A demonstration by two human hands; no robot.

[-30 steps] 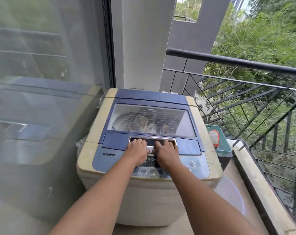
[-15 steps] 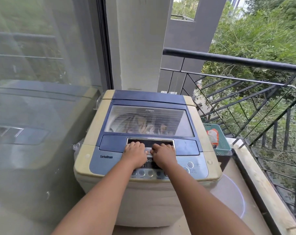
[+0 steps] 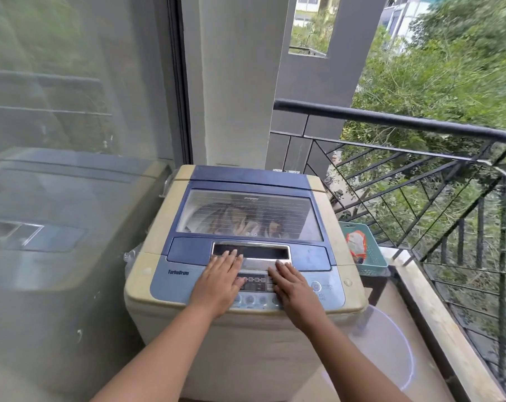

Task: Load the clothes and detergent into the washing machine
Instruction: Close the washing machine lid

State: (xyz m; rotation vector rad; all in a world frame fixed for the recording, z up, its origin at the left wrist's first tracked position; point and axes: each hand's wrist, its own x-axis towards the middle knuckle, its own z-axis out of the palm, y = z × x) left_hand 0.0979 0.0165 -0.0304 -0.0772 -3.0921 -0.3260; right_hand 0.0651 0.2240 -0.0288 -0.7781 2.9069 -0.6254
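A top-loading washing machine [image 3: 147,262] with a cream body and blue top stands in front of me, its lid [image 3: 248,216] down. Clothes [image 3: 240,224] show through the lid's clear window. My left hand [image 3: 219,281] lies flat with straight fingers on the control panel, fingertips at the lid's silver handle [image 3: 257,253]. My right hand [image 3: 289,285] lies flat beside it on the panel, fingertips just short of the handle. Neither hand holds anything.
A glass door [image 3: 71,169] runs along the left of the machine. A teal basket [image 3: 367,256] with a red-and-white packet [image 3: 356,242] sits to the right of the machine. A black balcony railing [image 3: 420,169] and a low ledge [image 3: 437,314] bound the right side.
Both hands had their fingers curled at the lid handle; now the fingers are straight and the hands have slid back a little onto the control panel. The lid stays down.
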